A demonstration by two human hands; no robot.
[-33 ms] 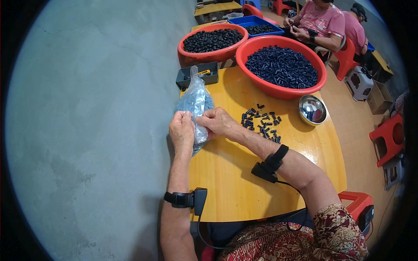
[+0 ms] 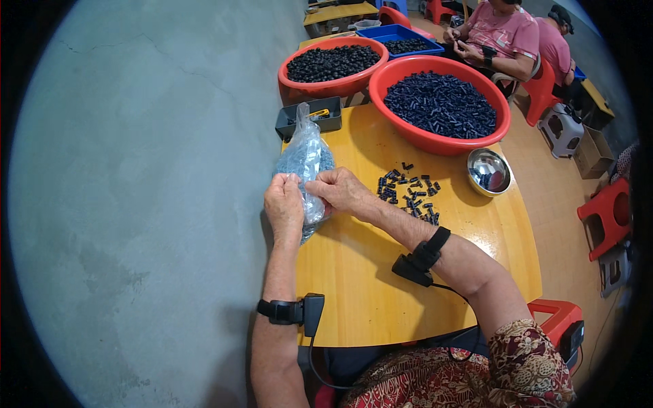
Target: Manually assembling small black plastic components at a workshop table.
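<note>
Yellow wooden counter (image 2: 408, 285), rounded far edge. Two red basins at the far edge: the larger right one (image 2: 435, 139) filled with dark blue pieces, the left one (image 2: 320, 87) with black pieces. Clear plastic bag (image 2: 304, 160) of small pale parts lies along the counter's left edge, neck pointing toward a grey tray (image 2: 289, 126) at the far-left corner. Left hand (image 2: 284, 206) and right hand (image 2: 340, 192) both pinch the bag's near end, fingers closed on the plastic. Steel bowl (image 2: 488, 171) near the right edge. Loose dark pieces (image 2: 408, 194) scattered mid-counter, just beside the right hand.
</note>
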